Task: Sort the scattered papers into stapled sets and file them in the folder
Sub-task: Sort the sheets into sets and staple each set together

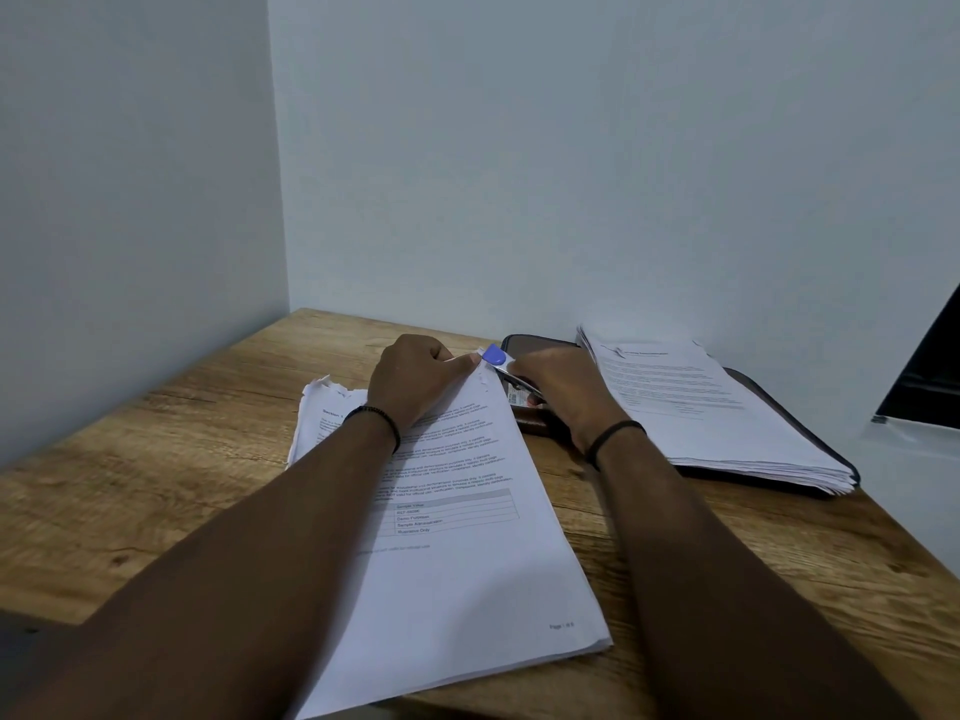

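A set of printed papers (467,563) lies on the wooden table (156,459) in front of me. My left hand (415,381) presses on its far corner, pinching the sheets there. My right hand (561,392) grips a small blue and silver stapler (498,358) whose nose sits at that same corner. A dark folder (535,345) lies behind my right hand, and a thick stack of papers (717,413) rests on its right part. More sheets with a torn edge (322,392) stick out under the set at the left.
Pale walls meet in a corner behind the table. A dark panel (930,376) leans at the far right above a white surface. The table's right edge runs close beside the folder.
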